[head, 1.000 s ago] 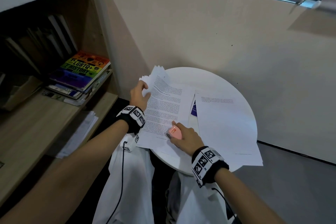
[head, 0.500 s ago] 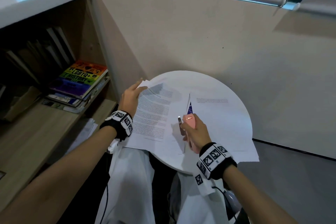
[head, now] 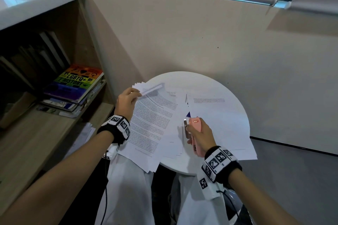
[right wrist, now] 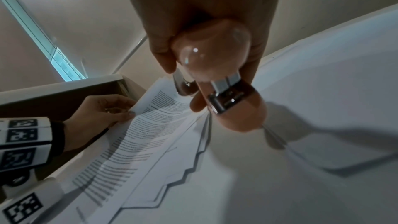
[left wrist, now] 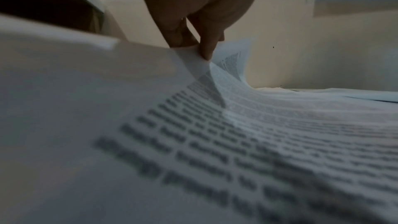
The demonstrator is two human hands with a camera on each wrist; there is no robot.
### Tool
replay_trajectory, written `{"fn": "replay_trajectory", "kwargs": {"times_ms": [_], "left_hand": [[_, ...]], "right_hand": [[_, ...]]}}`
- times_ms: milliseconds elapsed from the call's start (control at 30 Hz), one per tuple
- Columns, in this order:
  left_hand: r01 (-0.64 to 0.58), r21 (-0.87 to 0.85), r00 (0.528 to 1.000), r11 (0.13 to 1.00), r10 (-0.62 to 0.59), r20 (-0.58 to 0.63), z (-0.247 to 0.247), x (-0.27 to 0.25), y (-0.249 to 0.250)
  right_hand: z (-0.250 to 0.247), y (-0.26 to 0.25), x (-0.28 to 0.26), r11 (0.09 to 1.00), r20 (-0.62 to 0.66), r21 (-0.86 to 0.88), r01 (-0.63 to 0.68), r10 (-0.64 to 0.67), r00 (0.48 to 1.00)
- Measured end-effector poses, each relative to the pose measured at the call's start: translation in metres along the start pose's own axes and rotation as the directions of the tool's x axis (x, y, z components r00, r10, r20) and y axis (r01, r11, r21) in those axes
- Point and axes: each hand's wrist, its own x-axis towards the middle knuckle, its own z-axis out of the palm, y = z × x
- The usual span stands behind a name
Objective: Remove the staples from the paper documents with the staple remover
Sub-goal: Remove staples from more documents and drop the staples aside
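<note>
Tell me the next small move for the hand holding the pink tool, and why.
Probably bring the pink plastic staple remover across to the top corner of the fanned printed paper stack. The right hand grips it clear above the round white table, while the left hand pinches that corner up. No staple shows.

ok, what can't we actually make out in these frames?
- Staple: not visible in any view; the left hand pinches the fanned corner of the printed pages.
- Page text: too small in the head view, blurred in the left wrist view.
- Pink staple remover: the right hand covers its middle.
</note>
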Motion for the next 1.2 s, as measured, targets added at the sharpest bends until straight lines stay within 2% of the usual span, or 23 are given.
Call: {"fn": "replay_trajectory", "kwargs": {"times_ms": [133, 200, 333, 400, 500, 600, 667, 733, 800, 833, 900, 967, 1033, 1100, 1200], "left_hand": [[0.038, -0.018, 0.998, 0.999, -0.037, 0.046, -0.005, -0.001, -0.005], [0.134, -0.037, 0.987, 0.990, -0.130, 0.099, -0.009, -0.003, 0.001], [0.194, -0.193, 0.978, 0.962, -0.173, 0.116, -0.018, -0.002, 0.016], [0.249, -0.326, 0.967, 0.912, -0.213, 0.144, -0.027, 0.000, 0.028], [0.390, -0.467, 0.919, 0.794, -0.301, 0.256, -0.035, 0.007, 0.039], [0.521, -0.501, 0.850, 0.691, -0.372, 0.372, -0.024, 0.009, 0.045], [0.570, -0.433, 0.811, 0.699, -0.392, 0.435, -0.004, -0.001, 0.059], [0.594, -0.382, 0.779, 0.708, -0.387, 0.493, 0.025, -0.020, 0.082], [0.608, -0.370, 0.751, 0.703, -0.357, 0.555, 0.052, -0.039, 0.103], [0.603, -0.356, 0.744, 0.714, -0.343, 0.574, 0.064, -0.046, 0.113], [0.584, -0.332, 0.746, 0.741, -0.329, 0.580, 0.085, -0.057, 0.129], [0.558, -0.318, 0.768, 0.767, -0.330, 0.549, 0.098, -0.065, 0.141], [0.495, -0.230, 0.780, 0.838, -0.311, 0.544, 0.106, -0.070, 0.145], [0.420, -0.125, 0.772, 0.899, -0.282, 0.569, 0.110, -0.071, 0.142], [0.280, 0.006, 0.762, 0.960, -0.226, 0.607, 0.114, -0.070, 0.141]], "right_hand": [[0.001, -0.003, -0.003, 1.000, -0.004, 0.015, -0.012, 0.012, 1.000], [0.000, -0.007, -0.005, 0.999, -0.007, 0.041, -0.020, 0.021, 1.000], [-0.012, -0.016, -0.004, 0.995, -0.027, 0.090, -0.051, 0.053, 0.998], [-0.020, -0.024, -0.004, 0.979, -0.050, 0.194, -0.061, 0.072, 0.996], [-0.041, -0.035, 0.002, 0.939, -0.078, 0.338, -0.059, 0.090, 0.993], [-0.068, -0.053, 0.003, 0.939, -0.116, 0.342, -0.044, 0.089, 0.989], [-0.085, -0.066, 0.001, 0.963, -0.180, 0.269, 0.016, 0.034, 0.983], [-0.096, -0.081, -0.002, 0.986, -0.231, 0.111, 0.127, -0.099, 0.968], [-0.095, -0.094, -0.005, 0.979, -0.204, 0.004, 0.205, -0.200, 0.958], [-0.092, -0.095, -0.002, 0.979, -0.175, -0.026, 0.202, -0.203, 0.963], [-0.085, -0.091, 0.005, 0.989, -0.135, -0.083, 0.121, -0.132, 0.982], [-0.079, -0.077, 0.020, 0.983, -0.123, -0.185, 0.002, -0.025, 0.992], [-0.075, -0.057, 0.037, 0.923, -0.122, -0.366, -0.121, 0.081, 0.989], [-0.071, -0.037, 0.049, 0.855, -0.120, -0.473, -0.215, 0.180, 0.976], [-0.062, -0.016, 0.058, 0.809, -0.095, -0.549, -0.209, 0.187, 0.978]]}}
